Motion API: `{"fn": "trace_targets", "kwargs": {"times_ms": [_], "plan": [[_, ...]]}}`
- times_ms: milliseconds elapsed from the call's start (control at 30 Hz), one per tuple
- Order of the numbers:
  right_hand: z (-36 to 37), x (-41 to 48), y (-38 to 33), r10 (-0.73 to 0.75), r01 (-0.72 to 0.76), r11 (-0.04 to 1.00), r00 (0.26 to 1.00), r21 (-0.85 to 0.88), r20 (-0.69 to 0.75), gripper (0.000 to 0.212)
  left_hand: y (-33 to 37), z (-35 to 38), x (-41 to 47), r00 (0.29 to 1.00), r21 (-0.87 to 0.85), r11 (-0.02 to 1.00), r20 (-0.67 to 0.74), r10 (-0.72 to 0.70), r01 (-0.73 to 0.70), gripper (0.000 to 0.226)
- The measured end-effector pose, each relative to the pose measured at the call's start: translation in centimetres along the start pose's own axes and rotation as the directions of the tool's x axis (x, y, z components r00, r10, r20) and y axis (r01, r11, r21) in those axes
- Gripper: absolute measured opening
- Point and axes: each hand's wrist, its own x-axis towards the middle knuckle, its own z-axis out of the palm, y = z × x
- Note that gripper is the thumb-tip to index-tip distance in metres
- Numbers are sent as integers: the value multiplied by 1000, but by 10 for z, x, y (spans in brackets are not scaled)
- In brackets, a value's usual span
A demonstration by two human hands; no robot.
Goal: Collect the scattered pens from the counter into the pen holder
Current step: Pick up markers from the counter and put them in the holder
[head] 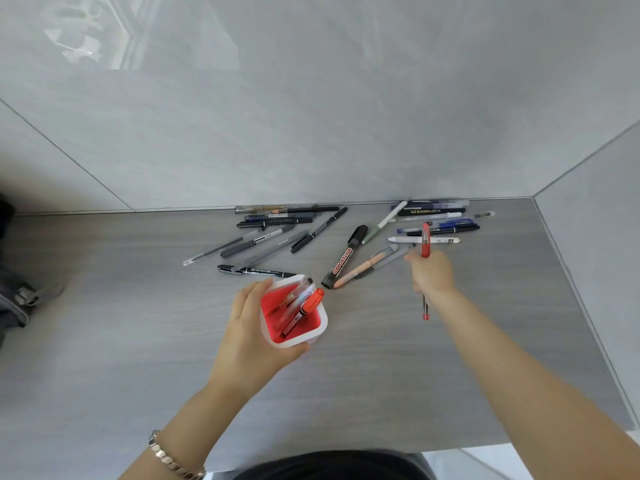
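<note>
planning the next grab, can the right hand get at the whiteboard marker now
Likely yes: the marker lies open on the counter near the right hand, but that hand grips a red pen.

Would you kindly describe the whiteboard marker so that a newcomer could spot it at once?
On the grey counter, find the white pen holder, red inside, in the left hand. Just beyond its right corner lies the whiteboard marker: the fattest pen there, black, lettered in red.
</note>
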Motion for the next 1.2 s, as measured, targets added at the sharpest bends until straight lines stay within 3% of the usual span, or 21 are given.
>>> {"fn": "trace_targets", "kwargs": {"times_ms": [100, 233, 400, 500, 567, 633, 700, 767, 800, 867, 967, 1067, 1133, 1200], "plan": [[13, 15, 3, 95, -96, 995, 991, -8, -89, 41, -2, 0, 0, 1000, -1, 1000, 12, 6, -6, 96], [25, 23, 3, 104, -106, 994, 987, -6, -126, 41, -3, -2, -1, 1000, -11, 1000, 23, 6, -6, 96], [23, 11, 9, 89, -97, 987, 994, -127, -69, 37, -6, -3, -2, 999, -9, 1000, 33, -4, 4, 94], [16, -8, 11, -7, 6, 985, 1000, -174, -1, 30, -6, -4, -2, 999, -9, 1000, 42, -5, 5, 95], [6, -28, 2, -102, 105, 994, 993, -41, 59, 19, -6, -3, -2, 999, -6, 1000, 47, -4, 4, 95], [-7, -57, -17, -230, 202, 944, 970, 262, 81, 15, -5, -2, -3, 999, -8, 1000, 53, 6, -5, 95], [-16, -89, -37, -375, 242, 742, 923, 625, 87, 19, -2, -1, -3, 998, -11, 1000, 67, 13, -12, 95], [-10, -117, -47, -502, 270, 552, 863, 789, 56, 16, 1, 3, -4, 996, -17, 1000, 87, 12, -10, 97], [-1, -128, -48, -540, 285, 506, 841, 814, 41, 11, 3, 5, -4, 995, -21, 1000, 97, 8, -6, 98], [24, -144, -45, -574, 320, 510, 818, 798, 39, 11, 7, 8, -5, 993, -18, 1000, 116, 6, -4, 98], [54, -153, -28, -610, 441, 622, 791, 647, 48, 24, 16, 10, -7, 991, -26, 999, 132, 39, -35, 97], [59, -147, -12, -658, 546, 665, 751, 509, 53, 58, 20, 10, -6, 991, -15, 999, 126, 53, -52, 95], [54, -143, -3, -715, 644, 646, 699, 410, 30, 73, 21, 11, -6, 993, -4, 999, 110, 52, -52, 95], [48, -138, 5, -794, 773, 586, 608, 243, -17, 68, 23, 13, -5, 994, 4, 999, 104, 44, -44, 96]]}}
